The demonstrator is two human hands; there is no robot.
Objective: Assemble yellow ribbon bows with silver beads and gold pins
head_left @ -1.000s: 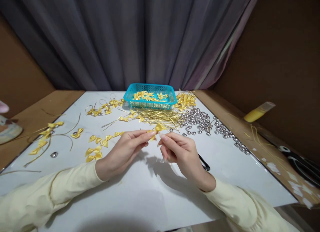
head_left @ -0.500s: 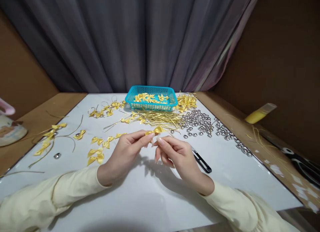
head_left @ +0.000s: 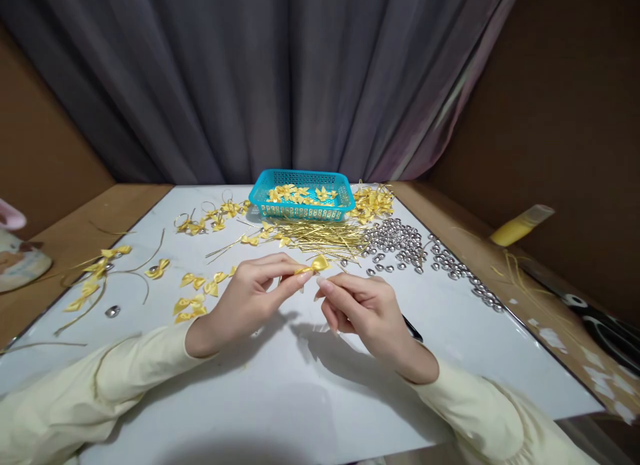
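Observation:
Over the middle of the white tabletop, a yellow satin ribbon bow (head_left: 319,263) is pinched between the thumb and fingers of my left hand (head_left: 253,298). My right hand (head_left: 367,311) is just right of the bow, its thumb and forefinger pressed together with the other fingers curled. Whether something small is in that pinch is hidden. Left of my left hand lie several loose yellow bows (head_left: 193,303). A black knife handle (head_left: 413,329) sticks out from behind my right hand, mostly covered by it.
A turquoise basket (head_left: 303,213) with bows stands at the back, before a grey curtain. Near it lie gold wire ties (head_left: 320,237) and a pile of silver beads (head_left: 397,241). A yellow tube (head_left: 520,228) and black scissors (head_left: 607,331) lie at the right, a mug (head_left: 23,261) at the left.
My hands have drawn slightly apart, the right one moving right and over more of the knife. The bow has shifted a little right in my left hand's pinch.

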